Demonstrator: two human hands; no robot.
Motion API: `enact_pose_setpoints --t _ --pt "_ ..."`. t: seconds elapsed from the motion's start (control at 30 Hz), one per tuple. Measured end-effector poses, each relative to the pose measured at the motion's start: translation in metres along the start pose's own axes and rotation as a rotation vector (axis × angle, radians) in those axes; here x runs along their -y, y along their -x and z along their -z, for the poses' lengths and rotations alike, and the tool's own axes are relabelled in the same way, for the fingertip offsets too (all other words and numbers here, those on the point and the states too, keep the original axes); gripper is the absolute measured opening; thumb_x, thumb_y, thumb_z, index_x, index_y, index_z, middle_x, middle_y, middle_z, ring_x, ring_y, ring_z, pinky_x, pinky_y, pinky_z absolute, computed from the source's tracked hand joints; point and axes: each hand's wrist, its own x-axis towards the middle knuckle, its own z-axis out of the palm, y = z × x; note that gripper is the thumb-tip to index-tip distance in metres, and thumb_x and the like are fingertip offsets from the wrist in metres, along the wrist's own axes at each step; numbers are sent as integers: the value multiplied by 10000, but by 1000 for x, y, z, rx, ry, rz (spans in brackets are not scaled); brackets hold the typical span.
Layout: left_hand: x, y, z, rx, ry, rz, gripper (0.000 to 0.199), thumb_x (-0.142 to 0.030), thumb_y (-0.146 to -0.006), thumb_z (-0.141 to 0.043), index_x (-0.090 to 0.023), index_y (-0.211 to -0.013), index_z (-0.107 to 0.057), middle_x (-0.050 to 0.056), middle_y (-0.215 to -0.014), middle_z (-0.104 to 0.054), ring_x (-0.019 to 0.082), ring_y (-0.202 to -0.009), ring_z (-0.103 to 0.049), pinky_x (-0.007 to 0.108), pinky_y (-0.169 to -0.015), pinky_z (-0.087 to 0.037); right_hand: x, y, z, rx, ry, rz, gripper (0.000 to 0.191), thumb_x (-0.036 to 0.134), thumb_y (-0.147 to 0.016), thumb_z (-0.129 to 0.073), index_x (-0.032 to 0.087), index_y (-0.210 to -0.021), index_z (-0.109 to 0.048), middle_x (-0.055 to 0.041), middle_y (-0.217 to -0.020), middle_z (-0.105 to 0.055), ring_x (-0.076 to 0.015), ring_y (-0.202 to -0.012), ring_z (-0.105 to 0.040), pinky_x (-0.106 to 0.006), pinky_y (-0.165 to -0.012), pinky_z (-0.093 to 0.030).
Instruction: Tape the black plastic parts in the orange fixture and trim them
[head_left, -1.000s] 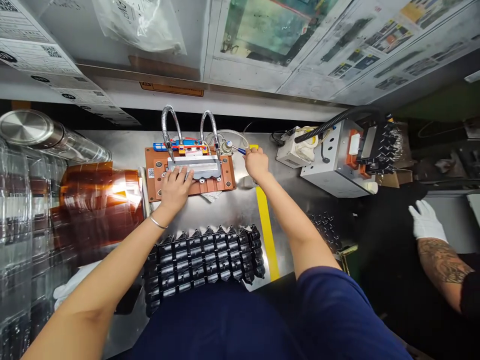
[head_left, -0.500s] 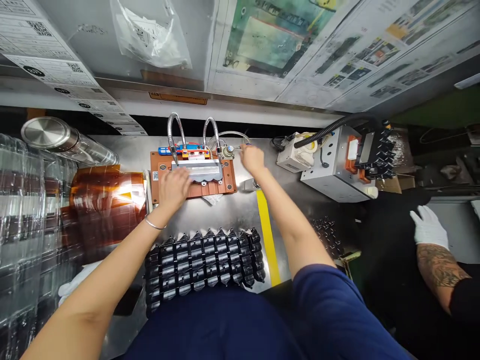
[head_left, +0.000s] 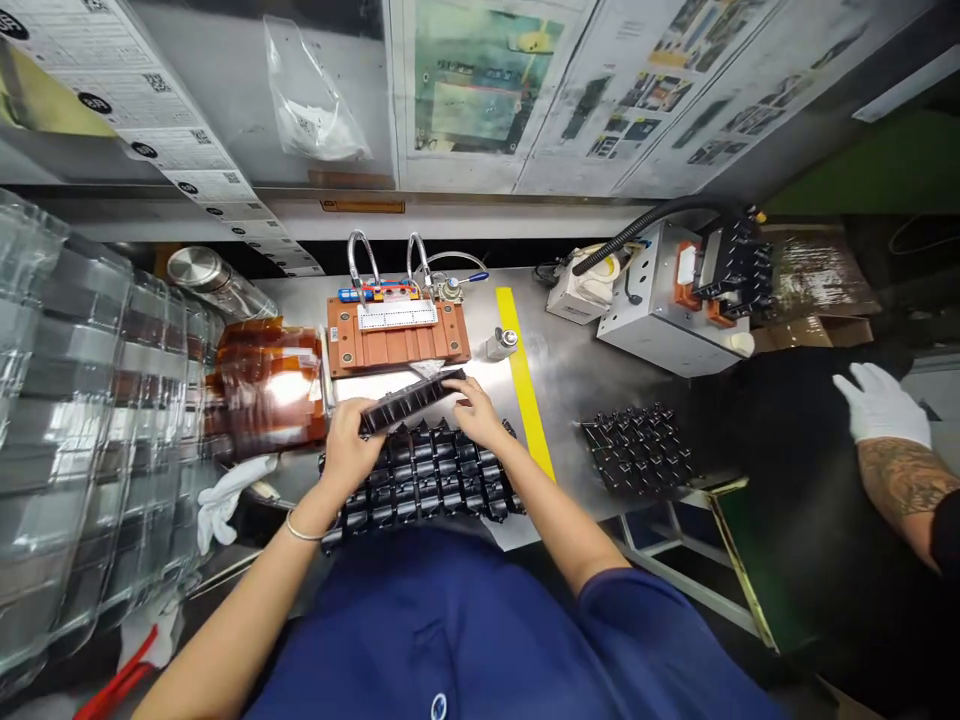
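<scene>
A long black ribbed plastic part [head_left: 411, 402] is held between my two hands, tilted with its right end higher. My left hand [head_left: 352, 440] is closed around its left end. At the other end, my right hand [head_left: 478, 412] grips it with thumb and fingers. Rows of similar black plastic parts [head_left: 431, 475] lie just below, close to my body. Beyond the held part stands the brown fixture [head_left: 401, 345] with a white strip [head_left: 397, 315] on top, two bent metal hoses and a small blue-tipped lever [head_left: 478, 276].
Amber film [head_left: 270, 390] and stacked clear trays [head_left: 97, 430] are at the left, near a steel bottle [head_left: 217, 280]. A small metal canister [head_left: 501, 344] stands by the yellow tape [head_left: 525, 390]. Rightward are a white machine [head_left: 652, 310], more black parts [head_left: 637, 447] and a co-worker's gloved hand [head_left: 889, 405].
Both hands have left the fixture and lever and come back toward me, now holding a black part. The grey piece on the fixture is gone, showing a white strip. My view has shifted.
</scene>
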Motion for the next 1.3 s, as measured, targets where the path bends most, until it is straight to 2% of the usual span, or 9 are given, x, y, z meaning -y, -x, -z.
enact_pose_setpoints --t 0.1,0.23,0.4,0.57,0.67,0.8,0.9,1.1,1.3 --pt "-26 27 22 -56 10 -377 438 -16 -750 -514 -224 -1135 -534 103 -1108 -667 254 -1139 -614 506 -990 -491 26 34 -1 49 232 -109 387 90 -752 -459 171 -1085 -639 -96 -1039 -672 -212 -965 -627 -331 -835 -530" --pt "-47 43 33 -79 -64 -544 553 46 -749 -479 -248 -1217 -489 99 -1168 -673 242 -1208 -583 506 -982 -506 77 80 -33 293 368 -101 218 185 -837 -494 158 -1005 -631 -105 -875 -719 -238 -806 -666 -354 -779 -514" --pt "-56 64 66 -153 -199 -548 531 29 -786 -495 -227 -1250 -466 115 -1154 -684 240 -1225 -572 478 -959 -530 104 119 -51 765 -360 112 499 283 -802 -615 166 -1279 -526 -48 -878 -738 -161 -722 -686 -296 -721 -549" --pt "-69 54 190 -308 -470 -378 461 -170 -822 -648 -222 -1242 -465 111 -1196 -654 275 -1157 -619 478 -947 -531 83 96 -29 553 -528 -71 518 467 -774 -645 163 -1193 -614 -64 -854 -742 -175 -724 -697 -375 -766 -572" --pt "-71 21 290 -558 -677 -22 514 -459 -854 -632 -230 -1275 -445 105 -1232 -624 339 -1122 -626 537 -919 -505 74 84 -21 378 -363 -111 478 529 -702 -653 181 -1030 -670 -65 -806 -735 -219 -751 -695 -420 -798 -565" --pt "-28 -37 401 -716 -671 317 691 -745 -748 -569 -206 -1156 -429 103 -1126 -645 436 -1170 -552 686 -980 -368 66 93 -20 346 -263 -159 467 549 -644 -629 199 -949 -681 -71 -785 -735 -263 -745 -695 -457 -803 -555" --pt "24 -61 448 -749 -650 369 750 -918 -660 -403 -202 -882 -397 133 -988 -626 472 -1171 -512 740 -950 -350 63 108 -33 307 -258 -190 446 544 -607 -630 218 -906 -689 -68 -756 -730 -288 -746 -693 -469 -786 -556" --pt "90 -63 479 -489 -752 426 504 -675 -871 -298 -219 -659 -339 177 -838 -602 474 -1088 -554 766 -824 -394 79 124 -95 353 -237 -145 418 546 -630 -606 235 -887 -715 -60 -721 -727 -291 -692 -689 -445 -705 -554" --pt "72 -26 474 -275 -771 313 245 -406 -850 -481 -202 -789 -602 132 -982 -674 321 -991 -620 495 -890 -471 173 106 -148 438 0 234 342 453 -822 -520 196 -911 -728 -90 -877 -753 -263 -826 -699 -402 -795 -536"
